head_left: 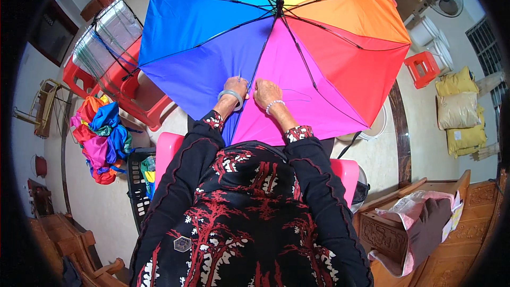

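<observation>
- A big rainbow umbrella (279,48) is open in front of the person, with its inside and thin black ribs showing.
- The left hand (237,86) is at the umbrella's near part, by the line where purple meets pink. Its fingers are curled in; I cannot tell what they grip.
- A thin shiny stick (239,76) pokes up beside the left fingers, over the umbrella's purple cloth.
- The right hand (266,92) is on the umbrella's pink part, near the left hand. Its fingers are bent in too, but I cannot tell if they hold anything.
- A thin blue thread (309,97) makes a loop over the umbrella's pink cloth.
- A pale bangle (229,93) is on the left wrist, and a bead bracelet (274,104) is on the right wrist, both over the umbrella.
- Left of the umbrella is a bright cloth pile (101,143).
- Right of the umbrella are a red stool (410,65) and yellow sacks (467,138).
</observation>
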`<state>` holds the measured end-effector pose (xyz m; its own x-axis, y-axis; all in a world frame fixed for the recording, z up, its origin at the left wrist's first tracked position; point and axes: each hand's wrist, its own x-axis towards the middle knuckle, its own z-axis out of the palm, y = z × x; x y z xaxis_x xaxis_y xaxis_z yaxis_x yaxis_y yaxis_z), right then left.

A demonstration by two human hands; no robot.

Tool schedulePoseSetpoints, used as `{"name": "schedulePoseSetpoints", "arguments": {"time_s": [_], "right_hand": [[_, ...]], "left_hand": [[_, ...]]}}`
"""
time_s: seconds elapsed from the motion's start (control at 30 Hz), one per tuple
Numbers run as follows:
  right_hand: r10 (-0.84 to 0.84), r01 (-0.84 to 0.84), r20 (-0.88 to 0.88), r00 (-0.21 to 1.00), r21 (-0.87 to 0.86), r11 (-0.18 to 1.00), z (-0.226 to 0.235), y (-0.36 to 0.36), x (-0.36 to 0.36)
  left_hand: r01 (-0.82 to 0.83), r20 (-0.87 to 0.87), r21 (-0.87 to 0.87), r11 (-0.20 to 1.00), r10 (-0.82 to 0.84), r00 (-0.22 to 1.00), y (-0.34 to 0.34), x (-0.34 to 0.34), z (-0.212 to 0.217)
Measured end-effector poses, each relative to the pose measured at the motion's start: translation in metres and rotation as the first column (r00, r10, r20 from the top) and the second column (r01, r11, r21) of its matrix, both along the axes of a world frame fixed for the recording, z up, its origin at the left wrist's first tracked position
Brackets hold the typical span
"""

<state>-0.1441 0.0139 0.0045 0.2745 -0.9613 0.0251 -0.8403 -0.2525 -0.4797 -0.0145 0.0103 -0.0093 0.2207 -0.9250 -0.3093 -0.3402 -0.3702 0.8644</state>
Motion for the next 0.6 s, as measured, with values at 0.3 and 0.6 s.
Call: {"name": "schedulePoseSetpoints", "arguments": {"time_s": [0.3, 0.6], "right_hand": [[-0.027, 0.047, 0.192, 0.981, -0.100, 0.994, -0.010, 0.000, 0.005], [0.029, 0.009, 0.211, 0.977, -0.177, 0.984, -0.014, -0.002, 0.002]], "left_hand": [[-0.027, -0.258, 0.108, 0.994, 0.054, 0.965, 0.006, -0.003, 0.021], [0.001, -0.336, 0.174, 0.985, 0.058, 0.940, 0.003, -0.006, 0.024]]}}
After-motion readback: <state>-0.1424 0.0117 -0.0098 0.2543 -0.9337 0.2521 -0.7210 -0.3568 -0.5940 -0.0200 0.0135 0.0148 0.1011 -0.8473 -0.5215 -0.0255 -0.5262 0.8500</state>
